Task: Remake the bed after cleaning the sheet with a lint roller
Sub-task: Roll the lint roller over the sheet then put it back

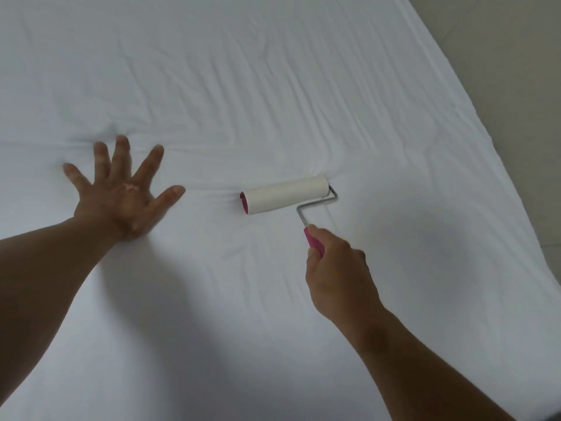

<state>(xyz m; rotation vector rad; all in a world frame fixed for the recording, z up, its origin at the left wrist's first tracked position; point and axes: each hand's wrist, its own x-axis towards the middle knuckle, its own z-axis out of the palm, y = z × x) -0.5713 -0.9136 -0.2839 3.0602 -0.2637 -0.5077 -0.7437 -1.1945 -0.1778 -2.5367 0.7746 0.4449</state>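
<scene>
While right hand (337,268) grips it, lint roller (285,194) lies right of left hand (121,196).

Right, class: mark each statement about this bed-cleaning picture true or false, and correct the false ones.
1. The right hand grips the lint roller by its pink handle. True.
2. The left hand is curled into a fist. False: it lies flat on the sheet, fingers spread.
3. The sheet is perfectly smooth. False: creases run across it.
4. The lint roller rests on the sheet. True.
</scene>
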